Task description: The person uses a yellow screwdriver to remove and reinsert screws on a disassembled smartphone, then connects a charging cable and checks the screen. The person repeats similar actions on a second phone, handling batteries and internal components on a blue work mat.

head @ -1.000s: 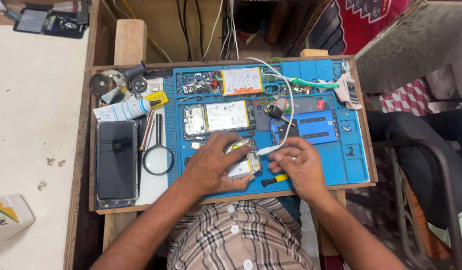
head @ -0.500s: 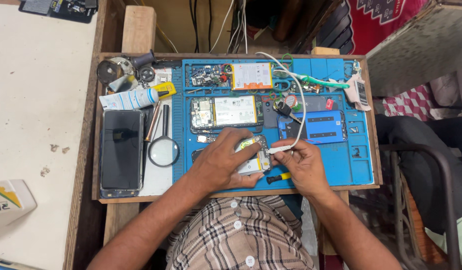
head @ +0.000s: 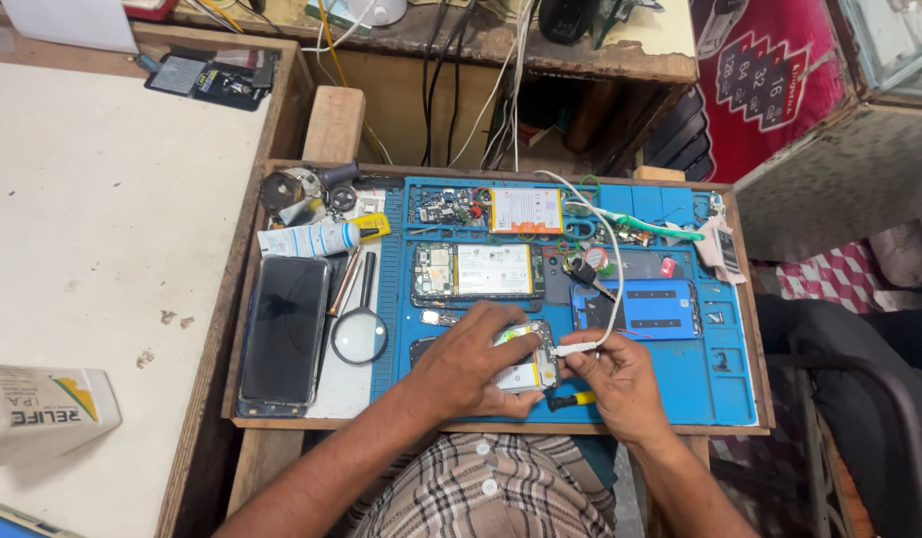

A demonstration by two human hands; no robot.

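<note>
Gripping opened phone w/ left hand, right hand pinching white cable plug, red sign top-right

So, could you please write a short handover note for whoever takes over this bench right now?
Left hand: pressing down the opened phone on the blue mat.
Right hand: pinching the white cable plug at the phone's right edge.
Nearby: a second opened phone above, magnifying glass and dark phone to the left.
Done: back cover off. Whether the plug is seated cannot be told.
</note>
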